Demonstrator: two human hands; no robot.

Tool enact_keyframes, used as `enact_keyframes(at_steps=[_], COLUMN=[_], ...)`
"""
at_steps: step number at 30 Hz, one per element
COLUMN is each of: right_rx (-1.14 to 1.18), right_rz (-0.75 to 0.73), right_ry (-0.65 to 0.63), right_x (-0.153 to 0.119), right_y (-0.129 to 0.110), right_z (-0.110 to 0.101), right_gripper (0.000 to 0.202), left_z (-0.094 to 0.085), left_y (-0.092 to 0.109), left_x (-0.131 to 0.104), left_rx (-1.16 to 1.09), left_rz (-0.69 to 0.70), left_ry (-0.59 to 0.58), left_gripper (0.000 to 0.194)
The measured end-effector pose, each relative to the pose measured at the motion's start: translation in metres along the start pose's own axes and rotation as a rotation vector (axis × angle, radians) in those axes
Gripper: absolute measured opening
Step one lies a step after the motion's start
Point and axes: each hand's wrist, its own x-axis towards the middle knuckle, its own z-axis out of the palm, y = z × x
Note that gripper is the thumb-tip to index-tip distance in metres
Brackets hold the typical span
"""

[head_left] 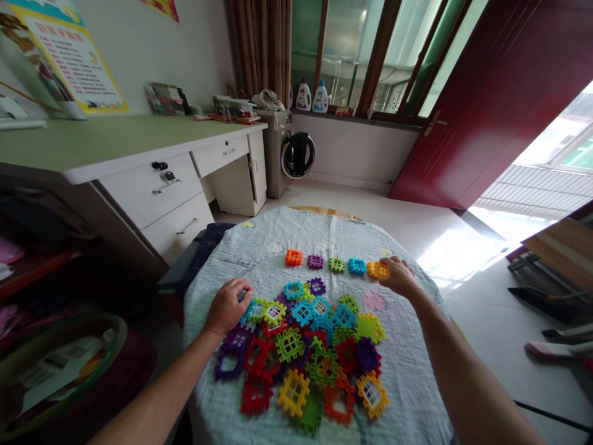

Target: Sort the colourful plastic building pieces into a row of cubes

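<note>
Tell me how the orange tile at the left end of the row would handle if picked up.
The orange tile looks like moulded plastic, so probably stiff and light. Lying flat with a squarish, notched edge, it seems unlikely to roll; pushed, it might drag on the wrinkled cloth.

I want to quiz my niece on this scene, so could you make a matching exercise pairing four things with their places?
Things:
1. Right hand
2. Left hand
3. Row's orange tile
4. Washer

Places:
A. Left end of the row
B. By the desk
C. At the row's yellow tile
D. At the left edge of the pile

Pairs: 1-C, 2-D, 3-A, 4-B
</note>
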Motion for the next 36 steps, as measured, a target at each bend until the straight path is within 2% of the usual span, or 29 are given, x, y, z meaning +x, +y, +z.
enact_keyframes(at_steps=[3,9,20,23,26,31,36], right_rx=[-0.006,-0.004,0.008,0.017,0.030,0.161,0.438], right_rz=[0.006,-0.012,-0.046,-0.035,-0.015,-0.040,-0.156], right_ry=[-0.053,-0.109,-0.132,-0.134,-0.101,0.055,0.033], right_x=[0.019,0.039,0.041,0.040,0.032,-0.003,-0.055], right_y=[0.010,0.013,0.013,0.011,0.012,0.016,0.010], right_z=[-0.004,0.003,0.012,0.009,0.002,0.001,0.016], right_gripper=[0.052,0.061,0.060,0.067,0.072,0.060,0.046], left_z=[0.000,-0.001,-0.003,-0.003,-0.003,-0.002,-0.002], left_y=[0.000,0.001,0.004,0.003,0.003,0.002,0.001], left_x=[0.000,0.000,0.000,0.000,0.000,0.000,0.000], left_rx=[-0.006,-0.008,-0.009,-0.006,-0.007,-0.004,0.006], left_rz=[-0.004,-0.020,-0.039,-0.038,-0.042,-0.033,-0.025], left_ry=[-0.003,-0.013,-0.017,-0.022,-0.022,-0.025,-0.023], left_gripper=[0.015,0.016,0.016,0.016,0.016,0.017,0.018])
